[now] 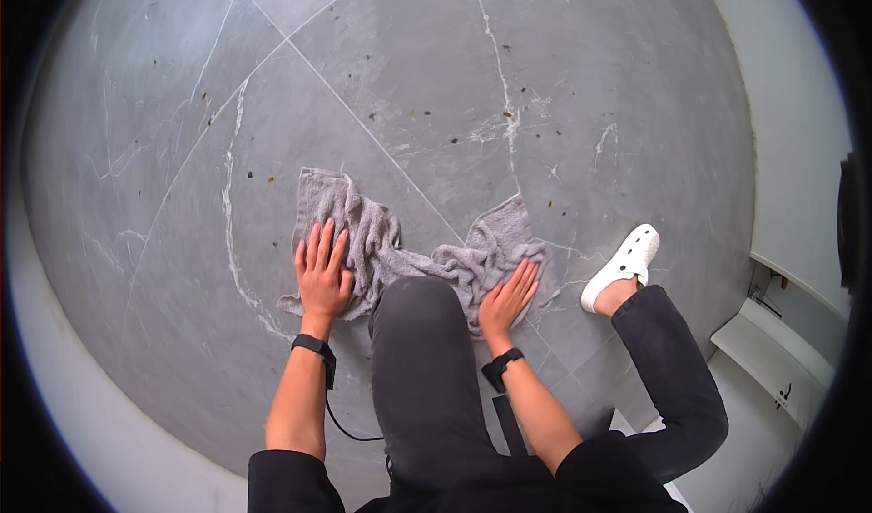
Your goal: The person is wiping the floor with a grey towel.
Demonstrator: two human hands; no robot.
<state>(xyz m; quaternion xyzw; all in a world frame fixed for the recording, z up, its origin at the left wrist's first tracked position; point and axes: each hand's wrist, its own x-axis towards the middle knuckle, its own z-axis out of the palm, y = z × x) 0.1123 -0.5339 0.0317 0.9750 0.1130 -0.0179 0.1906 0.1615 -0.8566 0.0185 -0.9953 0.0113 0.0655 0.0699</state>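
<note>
A grey-mauve terry towel lies rumpled on the grey marbled tile floor, in front of and partly under my knee. My left hand presses flat on its left part, palm down, the fingers pointing forward and a little apart. On the towel's right part my right hand rests palm down, with its fingers close together and angled to the right. Neither hand grips the cloth. Each wrist wears a black strap with a small device.
Small dark and brownish specks are scattered over the floor ahead. My foot in a white clog stands right of the towel. White walls curve along both sides, and an open white panel is at lower right. A black cable hangs by my left forearm.
</note>
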